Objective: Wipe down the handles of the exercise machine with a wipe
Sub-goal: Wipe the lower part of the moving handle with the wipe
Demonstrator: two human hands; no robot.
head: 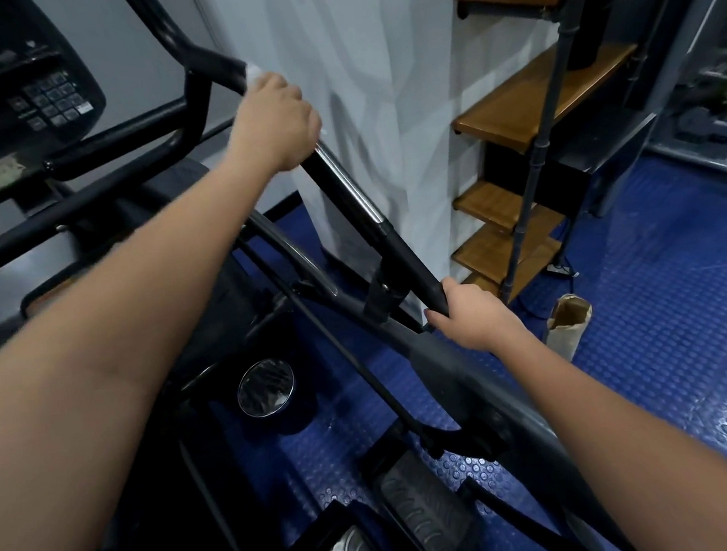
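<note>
The handle (357, 195), a long black bar with a chrome strip along its middle, ran on a slant from upper left, by the console (5, 88), down to lower right, with its lower end nearest the person. It stood between the console and the white wall (376, 72).

The left hand (274, 123) was wrapped around the upper part of the handle, fingers (307, 122) curled shut over the bar. A white wipe (254, 72) showed just above the knuckles, pressed against the bar under that hand; most of it was hidden by the hand.

The right hand (474, 317) gripped the lower end of the same handle, fingers closed around the black grip. The two hands were well apart along the bar, with the chrome section bare between them.

Below the arms, two black pedals (422, 511) lay over the blue studded floor (672, 332). A round cup holder (266, 388) sat in the machine's body near the left forearm. To the right, wooden stairs (527, 101) rose beside the wall, and a brown paper bag (569, 325) stood on the floor near their foot.
</note>
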